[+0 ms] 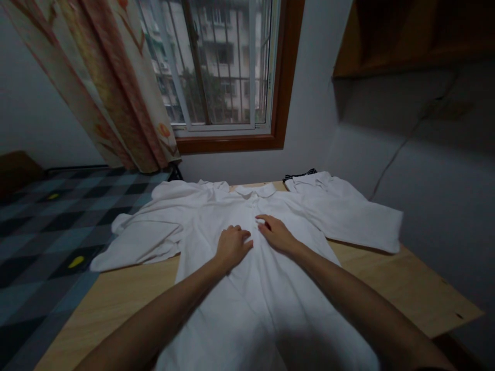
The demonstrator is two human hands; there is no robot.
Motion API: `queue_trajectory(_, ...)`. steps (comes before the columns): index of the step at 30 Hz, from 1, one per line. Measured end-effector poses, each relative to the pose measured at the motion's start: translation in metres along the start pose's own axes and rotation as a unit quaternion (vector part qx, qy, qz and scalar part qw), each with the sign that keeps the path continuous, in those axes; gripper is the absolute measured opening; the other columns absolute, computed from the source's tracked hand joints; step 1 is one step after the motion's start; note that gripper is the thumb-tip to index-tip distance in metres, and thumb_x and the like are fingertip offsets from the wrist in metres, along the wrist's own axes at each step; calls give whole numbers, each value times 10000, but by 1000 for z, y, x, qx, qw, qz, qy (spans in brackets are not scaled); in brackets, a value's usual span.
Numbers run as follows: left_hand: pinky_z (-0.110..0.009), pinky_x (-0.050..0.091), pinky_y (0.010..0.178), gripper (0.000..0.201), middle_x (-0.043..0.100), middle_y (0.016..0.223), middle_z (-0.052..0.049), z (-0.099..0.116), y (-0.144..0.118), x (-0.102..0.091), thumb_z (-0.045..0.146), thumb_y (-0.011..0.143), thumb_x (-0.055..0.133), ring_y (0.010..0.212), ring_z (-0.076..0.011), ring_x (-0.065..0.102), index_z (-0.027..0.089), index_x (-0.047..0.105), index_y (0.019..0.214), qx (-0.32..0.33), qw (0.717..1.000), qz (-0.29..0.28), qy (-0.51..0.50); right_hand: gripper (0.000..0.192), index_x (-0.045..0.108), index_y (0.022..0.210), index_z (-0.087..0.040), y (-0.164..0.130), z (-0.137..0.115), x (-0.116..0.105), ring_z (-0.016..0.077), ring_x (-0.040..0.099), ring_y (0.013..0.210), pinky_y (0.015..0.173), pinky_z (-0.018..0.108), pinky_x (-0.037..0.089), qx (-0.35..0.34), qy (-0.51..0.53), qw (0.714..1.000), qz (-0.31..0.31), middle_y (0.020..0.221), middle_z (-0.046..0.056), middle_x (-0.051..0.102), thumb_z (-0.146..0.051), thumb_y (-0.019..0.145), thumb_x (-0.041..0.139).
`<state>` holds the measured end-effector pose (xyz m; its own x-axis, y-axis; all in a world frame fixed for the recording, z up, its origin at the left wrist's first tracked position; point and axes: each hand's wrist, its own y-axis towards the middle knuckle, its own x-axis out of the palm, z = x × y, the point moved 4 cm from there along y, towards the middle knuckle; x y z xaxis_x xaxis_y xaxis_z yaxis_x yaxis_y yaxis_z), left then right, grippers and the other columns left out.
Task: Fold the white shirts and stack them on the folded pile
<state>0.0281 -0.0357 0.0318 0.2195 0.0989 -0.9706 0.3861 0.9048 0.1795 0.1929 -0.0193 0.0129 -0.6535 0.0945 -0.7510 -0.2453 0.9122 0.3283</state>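
A white shirt point(247, 288) lies spread flat, front up, on a pale wooden counter point(406, 288), its collar point(255, 191) at the far edge and its hem running off the near edge of the view. Both sleeves are spread out: the left sleeve point(139, 239) reaches past the counter's left edge, and the right sleeve point(348, 211) lies across the far right part of the counter.

The left hand point(232, 245) rests palm down on the chest of the shirt, just below the collar, its fingers point(242, 236) loosely curled against the cloth; whether they pinch any fabric cannot be told. The right hand point(275, 232) lies just beside it, also palm down on the shirt, with its fingers point(265, 219) stretched flat toward the centre line and gripping nothing. The 2 hands are near each other but not touching, 1 on each side of the shirt's middle.

A bit of dark striped cloth point(299, 174) peeks out at the far edge behind the right sleeve. To the left of the counter a bed with a checked cover point(46, 221) shows. A patterned curtain point(112, 87) hangs at the far left beside a wood-framed window point(228, 67).
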Motion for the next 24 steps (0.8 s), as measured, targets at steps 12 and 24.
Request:
queue_trajectory(12,-292,444,713,174,609,817,-39,46,-46,5,226,926,405,697,-167,560,191,565,866,308,941,-124,-63,361,536,1095,-157,2,-20,-5,226,602,868,733,290,439,142,-199,969,-39,1079,87,567,-172,769,691)
queue_trajectory(24,-236,446,621,589,618,753,21,101,-100,3,410,558,840,665,-116,560,196,457,952,-30,668,-356,-653,183,640,1017,-124,-4,-33,-4,284,629,902,776,349,479,90,-273,955,-74,983,146,651,-160,844,590)
